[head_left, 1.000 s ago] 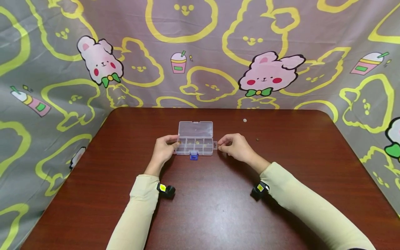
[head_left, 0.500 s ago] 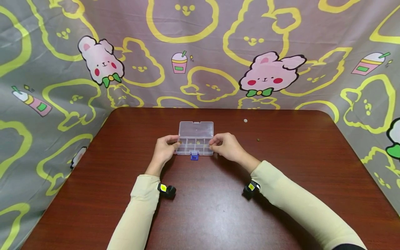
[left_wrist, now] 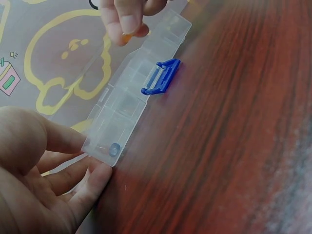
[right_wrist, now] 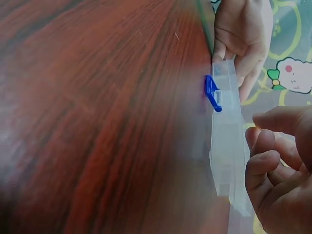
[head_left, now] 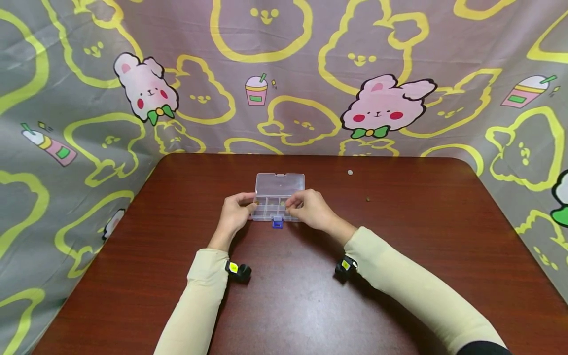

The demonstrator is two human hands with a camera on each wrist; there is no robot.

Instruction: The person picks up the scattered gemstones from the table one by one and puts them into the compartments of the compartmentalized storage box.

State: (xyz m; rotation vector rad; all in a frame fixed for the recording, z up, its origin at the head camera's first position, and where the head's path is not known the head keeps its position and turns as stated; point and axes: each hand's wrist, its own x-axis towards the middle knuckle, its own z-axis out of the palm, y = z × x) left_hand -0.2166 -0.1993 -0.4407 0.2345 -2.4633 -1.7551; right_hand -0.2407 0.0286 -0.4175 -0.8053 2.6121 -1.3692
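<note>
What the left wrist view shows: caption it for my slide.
Left hand holds a clear compartment box; right hand pinches a small orange piece.

Brn wood tbl [head_left: 284,305] w/ open clear box [head_left: 272,201], sm. white pc [head_left: 350,172], dk bit [head_left: 368,199].

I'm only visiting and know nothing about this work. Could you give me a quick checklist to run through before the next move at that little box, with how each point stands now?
1. Lid open: ok, raised at the back of the clear box.
2. Blue latch undone: ok, it sticks out at the front.
3. Box steadied: ok, the left hand grips its left end.
4. Orange piece secure: ok, the right hand pinches it between its fingers.
5. Compartment directly below that piece: cannot tell, the right hand blocks the view.
6. No loose pieces on the table: not ok, a white piece and a small dark piece lie there.
</note>
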